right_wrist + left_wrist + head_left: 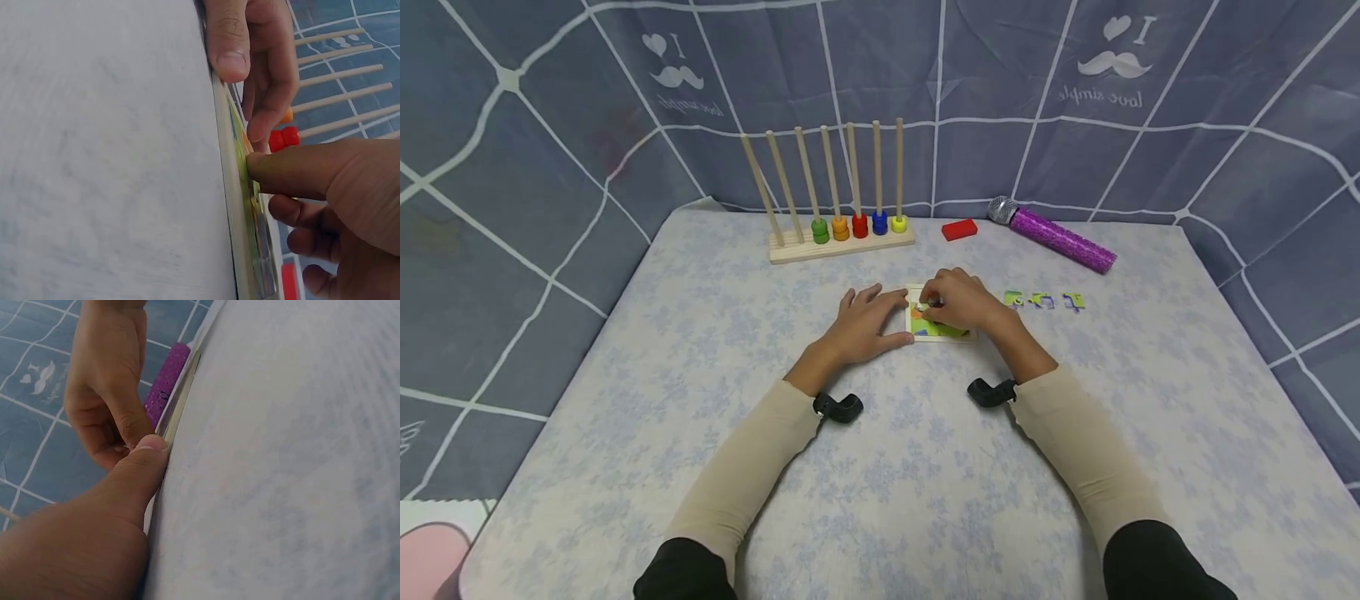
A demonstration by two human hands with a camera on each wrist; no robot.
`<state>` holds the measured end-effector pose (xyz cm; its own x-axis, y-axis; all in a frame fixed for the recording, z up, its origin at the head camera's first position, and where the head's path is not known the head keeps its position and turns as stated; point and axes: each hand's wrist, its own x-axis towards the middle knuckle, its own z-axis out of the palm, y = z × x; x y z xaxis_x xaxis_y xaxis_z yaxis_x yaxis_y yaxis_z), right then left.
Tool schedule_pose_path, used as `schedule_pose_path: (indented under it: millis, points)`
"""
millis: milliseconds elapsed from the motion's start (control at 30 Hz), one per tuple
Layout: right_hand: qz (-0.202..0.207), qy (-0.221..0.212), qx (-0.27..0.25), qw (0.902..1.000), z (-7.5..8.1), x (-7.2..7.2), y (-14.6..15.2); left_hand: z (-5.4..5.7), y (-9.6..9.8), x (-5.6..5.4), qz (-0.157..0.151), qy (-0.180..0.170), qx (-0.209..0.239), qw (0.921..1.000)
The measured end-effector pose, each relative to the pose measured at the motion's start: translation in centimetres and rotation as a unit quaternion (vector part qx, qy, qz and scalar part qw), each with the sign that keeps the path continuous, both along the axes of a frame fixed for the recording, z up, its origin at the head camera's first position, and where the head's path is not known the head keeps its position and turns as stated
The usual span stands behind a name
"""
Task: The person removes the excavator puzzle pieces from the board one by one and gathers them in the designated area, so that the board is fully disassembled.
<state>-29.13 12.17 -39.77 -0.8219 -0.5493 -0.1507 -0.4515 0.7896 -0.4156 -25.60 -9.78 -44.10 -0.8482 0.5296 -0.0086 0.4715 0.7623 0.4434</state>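
A small jigsaw puzzle board (951, 332) with a pale wooden frame and a green picture lies on the table. My left hand (867, 325) rests at its left side, thumb on the near corner and forefinger at the far corner. Over the board, my right hand (962, 300) pinches a small puzzle piece (925, 307), mostly hidden by the fingers. In the right wrist view the right thumb (275, 169) is low over the board's picture (253, 200). To the right lie loose puzzle pieces: one (1013, 298), another (1042, 301) and a third (1073, 302).
Behind the hands stands a wooden peg rack (842, 247) with coloured rings low on several upright rods. A red block (959, 229) and a purple glittery microphone (1060, 237) lie near the table's back edge. A grey-blue curtain (985, 83) hangs behind.
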Motion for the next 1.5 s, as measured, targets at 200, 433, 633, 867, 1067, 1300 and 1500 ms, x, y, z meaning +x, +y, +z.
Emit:
schedule_pose_path:
  millis: [200,433,633,867,1067,1300,1500]
  points:
    - [0.011,-0.014,-0.034,0.9993,-0.5,0.2,0.1,-0.1,0.0,0.1,0.004,0.0,0.002,1.0]
    - [0.026,0.006,-0.044,0.9987,-0.4,0.4,0.4,-0.2,0.0,0.0,0.003,0.003,0.001,1.0]
    - [0.028,0.015,-0.013,0.9994,0.4,0.8,0.4,-0.1,0.0,0.0,0.0,0.01,0.007,0.9999]
    - [0.038,0.036,0.009,0.9986,0.6,1.0,0.3,-0.2,0.0,0.1,-0.001,0.011,0.011,0.9999]
    - [0.052,0.055,0.003,0.9971,0.5,1.0,0.5,-0.2,0.0,0.1,-0.001,0.011,0.013,0.9999]
    - [0.053,0.044,-0.024,0.9973,-0.2,0.7,0.9,-0.2,0.0,0.1,-0.002,0.007,0.012,0.9999]
    - [0.051,0.043,-0.033,0.9972,-0.7,0.3,1.1,-0.2,-0.1,0.0,-0.003,0.006,0.016,0.9998]
